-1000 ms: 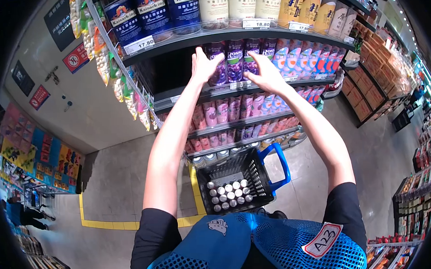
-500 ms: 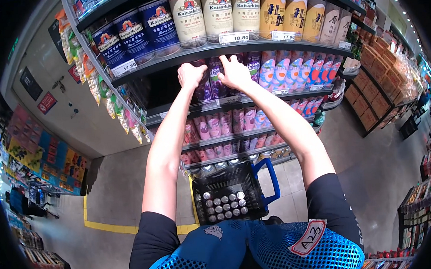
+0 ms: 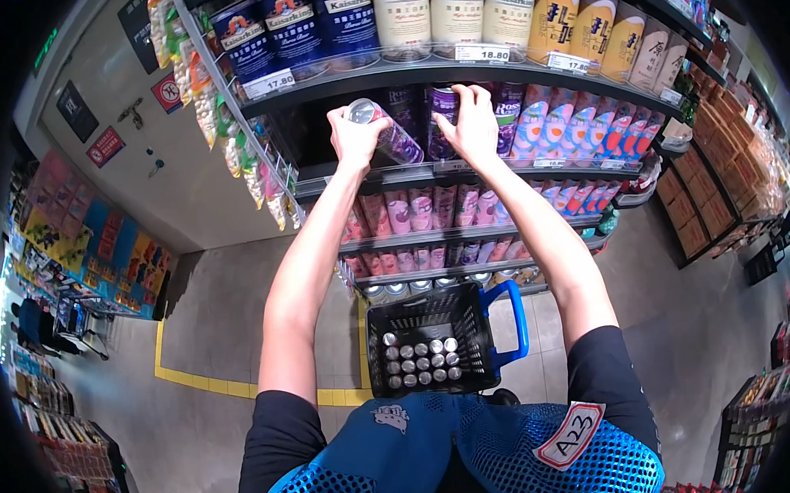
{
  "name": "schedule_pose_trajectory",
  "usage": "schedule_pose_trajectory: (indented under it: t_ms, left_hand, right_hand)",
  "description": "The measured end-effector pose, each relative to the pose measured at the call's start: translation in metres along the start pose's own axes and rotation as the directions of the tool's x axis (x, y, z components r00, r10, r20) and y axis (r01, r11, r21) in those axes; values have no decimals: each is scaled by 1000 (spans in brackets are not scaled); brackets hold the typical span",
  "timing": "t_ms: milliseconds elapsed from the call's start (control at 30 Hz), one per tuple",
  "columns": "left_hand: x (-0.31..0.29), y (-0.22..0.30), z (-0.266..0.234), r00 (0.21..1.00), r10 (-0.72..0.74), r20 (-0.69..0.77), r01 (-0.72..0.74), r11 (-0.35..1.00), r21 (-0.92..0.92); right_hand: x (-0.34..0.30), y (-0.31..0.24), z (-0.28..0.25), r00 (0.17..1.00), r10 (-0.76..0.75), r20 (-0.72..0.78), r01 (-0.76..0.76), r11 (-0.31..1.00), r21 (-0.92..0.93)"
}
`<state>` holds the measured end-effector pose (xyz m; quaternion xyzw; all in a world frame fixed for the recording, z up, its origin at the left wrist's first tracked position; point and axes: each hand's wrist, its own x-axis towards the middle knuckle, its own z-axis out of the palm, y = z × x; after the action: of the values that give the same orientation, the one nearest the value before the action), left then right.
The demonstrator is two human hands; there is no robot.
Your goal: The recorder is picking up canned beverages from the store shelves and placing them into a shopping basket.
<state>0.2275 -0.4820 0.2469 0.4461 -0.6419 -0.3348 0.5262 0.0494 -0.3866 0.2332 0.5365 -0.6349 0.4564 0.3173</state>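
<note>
My left hand (image 3: 353, 141) is wrapped round a purple drink can (image 3: 399, 143), tilted with its silver top toward me, at the front of the shelf. Beside it my right hand (image 3: 474, 127) grips a second purple can (image 3: 443, 112), which stands nearly upright, fingers over its top and thumb at its side. More purple cans, such as the one (image 3: 507, 109) right of my right hand, stand in the same row. Below, a black basket (image 3: 385, 317) with a blue handle (image 3: 517, 325) holds several silver-topped cans (image 3: 422, 364) in rows.
Overhead, a black shelf edge (image 3: 387, 72) carries large blue, cream and yellow cans. Pink and blue cans (image 3: 575, 120) fill the row to the right, with pink cans (image 3: 398, 213) lower down. Hanging snack packets (image 3: 221, 100) line the left side; stacked cartons (image 3: 701, 180) stand at right.
My left hand has pulled its can forward and tipped it, top toward me. My right hand has closed on another purple can. The view has shifted, so the shelf sits farther right.
</note>
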Motion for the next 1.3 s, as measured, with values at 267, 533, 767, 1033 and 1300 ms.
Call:
schedule_pose_trajectory:
  t_ms: [267,533,767,1033,1300]
  left_hand:
    - [-17,-18,-19,991,71,-112,-80,993,-81]
    - [-56,1,-75,975,172,-138,-218,848,-482]
    - [-122,-5,-143,998,56,0,-43,777,-628]
    - [-192,-84,-190,981,-117,153,160,938,-308]
    - [-244,-187,-169,900,-349,262,313,934,169]
  right_hand:
    - [0,-18,1,976,215,34,-217,967,130]
    - [-9,-27,-7,989,143,-37,-137,982,132]
    - [-13,-19,-25,979,111,171,-133,984,122]
    - [-2,-72,-95,995,-7,95,0,997,78]
    - [-83,-89,-138,897,80,434,-215,938,271]
